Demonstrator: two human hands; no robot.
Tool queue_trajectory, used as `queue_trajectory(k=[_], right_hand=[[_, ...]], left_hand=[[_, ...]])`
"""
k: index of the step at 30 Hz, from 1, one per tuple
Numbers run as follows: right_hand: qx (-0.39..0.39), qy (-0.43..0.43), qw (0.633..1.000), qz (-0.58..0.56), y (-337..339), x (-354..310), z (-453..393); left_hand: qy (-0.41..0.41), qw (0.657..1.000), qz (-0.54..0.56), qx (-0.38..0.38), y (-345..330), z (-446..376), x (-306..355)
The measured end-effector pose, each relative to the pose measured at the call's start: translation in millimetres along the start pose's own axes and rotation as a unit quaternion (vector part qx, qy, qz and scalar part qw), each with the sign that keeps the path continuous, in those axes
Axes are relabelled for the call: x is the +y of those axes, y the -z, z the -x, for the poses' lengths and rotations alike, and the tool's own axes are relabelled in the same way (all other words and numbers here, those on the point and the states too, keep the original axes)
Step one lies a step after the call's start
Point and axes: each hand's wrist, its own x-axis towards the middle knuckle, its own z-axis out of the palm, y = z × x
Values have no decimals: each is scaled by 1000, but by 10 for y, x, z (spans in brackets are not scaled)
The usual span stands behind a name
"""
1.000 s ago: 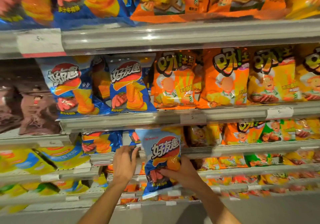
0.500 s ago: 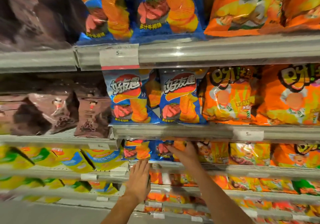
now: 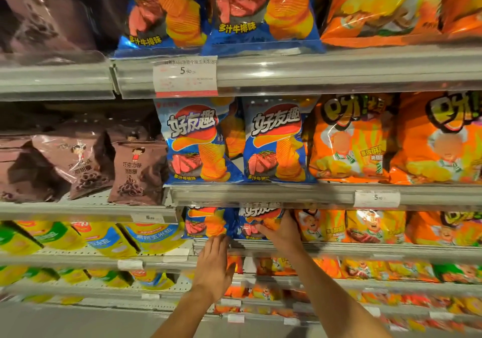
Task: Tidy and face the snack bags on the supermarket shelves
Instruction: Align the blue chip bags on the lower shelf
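Observation:
Two blue snack bags stand side by side on the third shelf down. My right hand point(image 3: 283, 234) grips the right-hand blue bag point(image 3: 257, 219) at its lower right, thumb across its front. The left-hand blue bag point(image 3: 206, 224) stands upright just above my left hand point(image 3: 214, 264), which lies flat and empty with its fingertips at the shelf rail point(image 3: 339, 250). The shelf above hides the tops of both bags. On the shelf above, two more blue bags point(image 3: 200, 142) face forward.
Orange snack bags point(image 3: 352, 139) fill the shelves to the right. Brown bags point(image 3: 135, 170) and yellow-green bags point(image 3: 109, 238) sit to the left. A price tag point(image 3: 185, 76) hangs on the upper rail. Lower shelves hold several small orange packs.
The blue bag that my right hand held out in front of the shelves now stands on the third shelf. My left hand has dropped to the shelf rail. The camera has moved closer.

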Motion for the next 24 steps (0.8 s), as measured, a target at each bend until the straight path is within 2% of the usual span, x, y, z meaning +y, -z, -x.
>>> queue_trajectory(k=[4, 7, 11, 13, 15, 18, 21, 24], right_hand=[[13, 2, 1000, 19, 48, -24, 68], [22, 5, 997, 70, 93, 25, 278], [46, 43, 995, 73, 235, 232, 623], [56, 71, 994, 54, 399, 348, 739], [61, 79, 994, 31, 633, 468, 807], [76, 55, 996, 0, 1113, 723, 862], [144, 37, 989, 12, 1702, 1079, 857], [201, -6, 979, -11, 2329, 1455, 837]], left_hand=[[33, 999, -19, 10, -47, -12, 103], [98, 994, -49, 14, -109, -41, 293], [158, 984, 16, 77, -205, -5, 698], [138, 981, 56, 124, -311, 1, 897], [92, 984, 95, 119, -457, -6, 1128], [49, 969, 215, 109, -631, -39, 1574], [22, 955, 268, 122, -756, -79, 2120], [29, 942, 313, 120, -809, -188, 2688]])
